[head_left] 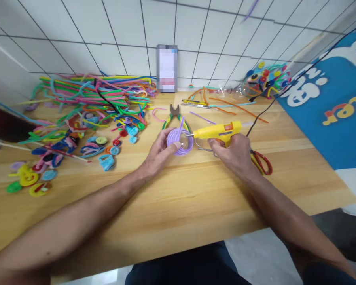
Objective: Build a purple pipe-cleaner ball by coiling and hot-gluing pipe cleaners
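Observation:
My left hand (163, 148) is closed on a coil of purple pipe cleaner (171, 138), its thumb pressed on the near part. One purple end sticks up from the coil, and something clear shows in its middle. In my right hand (233, 150) is a yellow hot glue gun (215, 130), gripped by its handle. The gun's metal nozzle points left and reaches over the coil's right side; whether it touches cannot be told. Just behind the coil lie pliers (175, 112) with green and yellow handles. Scissors (262, 162) with red handles lie partly hidden under my right hand.
Many coloured pipe cleaners (86, 93) are heaped at the back left, with small coiled pieces (106, 161) in front. A phone (167, 69) leans on the tiled wall. A clear container of colourful bits (267, 81) stands back right. The black cord (267, 107) crosses the right side.

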`<move>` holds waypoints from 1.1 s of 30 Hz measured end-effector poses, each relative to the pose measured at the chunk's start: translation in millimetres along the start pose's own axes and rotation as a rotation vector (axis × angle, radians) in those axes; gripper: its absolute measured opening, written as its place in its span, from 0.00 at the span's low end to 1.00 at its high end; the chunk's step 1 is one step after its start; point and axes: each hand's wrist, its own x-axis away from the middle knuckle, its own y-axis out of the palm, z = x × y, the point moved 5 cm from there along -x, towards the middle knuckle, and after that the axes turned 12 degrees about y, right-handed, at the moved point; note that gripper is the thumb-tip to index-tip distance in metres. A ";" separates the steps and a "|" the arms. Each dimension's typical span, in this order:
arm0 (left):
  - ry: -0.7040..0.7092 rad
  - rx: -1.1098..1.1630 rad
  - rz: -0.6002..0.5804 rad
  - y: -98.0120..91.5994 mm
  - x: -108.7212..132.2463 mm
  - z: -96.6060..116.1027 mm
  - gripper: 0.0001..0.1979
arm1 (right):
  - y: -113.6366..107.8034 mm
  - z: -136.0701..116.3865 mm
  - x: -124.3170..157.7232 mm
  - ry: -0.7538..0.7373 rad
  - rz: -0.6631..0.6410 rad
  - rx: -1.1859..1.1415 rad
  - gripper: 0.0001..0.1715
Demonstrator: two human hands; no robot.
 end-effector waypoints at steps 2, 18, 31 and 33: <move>-0.007 0.004 -0.001 0.3 0.1 -0.4 0.31 | 1.1 1.8 -1.2 -0.021 0.007 -0.012 0.19; 0.000 -0.011 -0.039 1.3 -0.3 2.3 0.30 | 10.1 -7.9 0.8 -0.091 -0.035 -0.017 0.13; 0.014 -0.002 -0.058 3.5 -1.0 8.3 0.29 | 9.9 -5.5 0.7 -0.088 -0.032 0.021 0.13; 0.012 0.005 -0.050 3.7 -1.2 8.0 0.29 | 10.2 -5.1 0.8 -0.090 -0.030 0.022 0.13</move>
